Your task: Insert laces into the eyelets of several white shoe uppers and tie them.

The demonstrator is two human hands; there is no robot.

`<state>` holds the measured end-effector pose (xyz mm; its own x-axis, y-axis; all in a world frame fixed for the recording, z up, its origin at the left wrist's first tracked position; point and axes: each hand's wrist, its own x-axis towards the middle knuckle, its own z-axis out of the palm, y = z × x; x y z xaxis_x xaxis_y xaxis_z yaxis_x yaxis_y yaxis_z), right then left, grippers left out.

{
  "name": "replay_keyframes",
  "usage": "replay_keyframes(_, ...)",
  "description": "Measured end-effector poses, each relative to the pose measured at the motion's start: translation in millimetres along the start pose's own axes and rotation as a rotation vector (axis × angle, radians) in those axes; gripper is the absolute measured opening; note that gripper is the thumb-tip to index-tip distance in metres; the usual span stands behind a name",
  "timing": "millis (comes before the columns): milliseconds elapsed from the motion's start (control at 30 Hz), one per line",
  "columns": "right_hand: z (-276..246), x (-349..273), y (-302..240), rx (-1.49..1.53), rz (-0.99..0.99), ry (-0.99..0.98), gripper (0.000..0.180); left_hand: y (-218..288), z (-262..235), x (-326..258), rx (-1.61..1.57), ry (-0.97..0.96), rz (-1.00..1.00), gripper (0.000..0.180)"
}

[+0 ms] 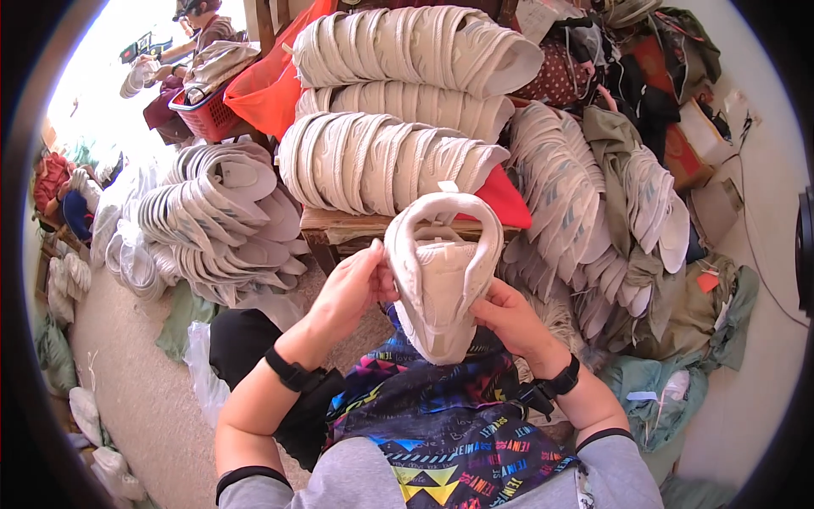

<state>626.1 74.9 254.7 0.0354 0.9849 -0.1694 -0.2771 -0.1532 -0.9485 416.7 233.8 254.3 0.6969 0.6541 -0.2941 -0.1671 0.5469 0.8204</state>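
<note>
A cream-coloured shoe upper (438,293) is held up in front of me, its padded collar opening at the top and its toe pointing down toward my lap. The fingers of my left hand (356,284) are bent against its left side. My right hand (515,319) grips the opposite side near the toe, thumb in front and other fingers partly hidden behind. Just beyond it, long rows of nested cream shoe uppers (386,161) lie stacked on a wooden bench (326,222). A patterned dark apron (424,424) covers my lap.
Bundles of pale shoe pieces pile up on the floor at the left (208,220) and hang at the right (555,191). A red basket (208,116) stands at the far left, near another person (208,30). Green sacks (653,394) and a loose cable (755,246) are at the right.
</note>
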Motion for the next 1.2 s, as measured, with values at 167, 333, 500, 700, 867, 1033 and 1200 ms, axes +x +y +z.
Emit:
replay_keyframes(167,-5.3,-11.1,-9.4,0.098,0.12,0.116,0.04,-14.9,12.8,13.3,0.281,-0.018,0.161,0.03)
replay_keyframes(333,-16.8,-14.4,-5.8,0.07,0.101,0.245,0.031,-28.8,7.6,23.7,0.27,-0.061,0.174,0.027)
replay_keyframes(500,-22.4,-26.5,-20.4,-0.058,0.089,0.334,0.028,-32.4,14.5,23.8,0.266,-0.102,0.101,0.027)
replay_keyframes(700,-62.8,-34.6,-30.8,-0.823,-0.136,0.555,0.032,-43.7,26.9,29.7,0.199,-0.177,-0.031,0.027)
replay_keyframes(867,-65.1,-1.3,-36.1,-0.376,-0.347,0.485,0.05,-52.6,45.8,36.4,0.273,-0.222,-0.012,0.03)
replay_keyframes(1033,-61.4,25.1,-35.1,-0.177,-0.251,0.373,0.061,-53.2,49.0,46.8,0.293,-0.216,-0.045,0.029)
replay_keyframes(1200,-77.6,34.7,-14.5,-0.288,-0.232,0.376,0.059,-70.3,38.1,64.4,0.527,0.04,0.245,0.027)
